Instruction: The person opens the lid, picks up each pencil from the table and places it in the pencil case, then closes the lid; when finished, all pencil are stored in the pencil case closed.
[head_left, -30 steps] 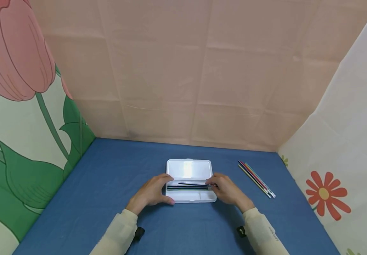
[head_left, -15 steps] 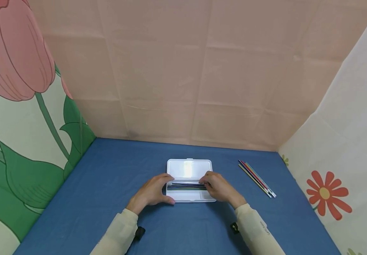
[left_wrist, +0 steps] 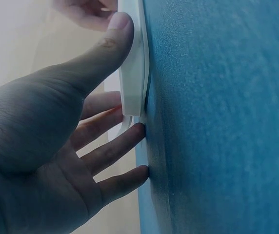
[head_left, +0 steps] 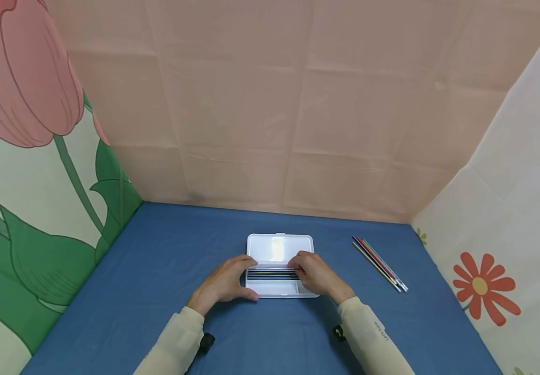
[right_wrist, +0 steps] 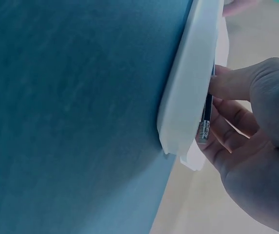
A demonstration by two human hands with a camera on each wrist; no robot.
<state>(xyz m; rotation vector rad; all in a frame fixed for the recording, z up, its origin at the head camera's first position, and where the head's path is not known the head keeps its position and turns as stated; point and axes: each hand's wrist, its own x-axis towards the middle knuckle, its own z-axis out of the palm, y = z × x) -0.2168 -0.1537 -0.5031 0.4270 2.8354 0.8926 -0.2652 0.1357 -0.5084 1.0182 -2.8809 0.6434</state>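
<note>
White in the head view, the open case (head_left: pixel 261 249) lies on the tabletop (head_left: pixel 181 229), holding dark pencils (head_left: pixel 272 274). Left wrist: the left hand (left_wrist: pixel 56 129), fingers spread, touches its smooth wall. Right wrist: the right hand (right_wrist: pixel 259 151) pinches a silver-ferruled black pencil (right_wrist: pixel 206 117).

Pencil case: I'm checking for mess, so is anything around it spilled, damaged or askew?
Nothing looks spilled or damaged. Only the colourful pencils stand out mildly: they lie slanted outside the white case, while the dark pencils inside lie lengthwise.
</note>
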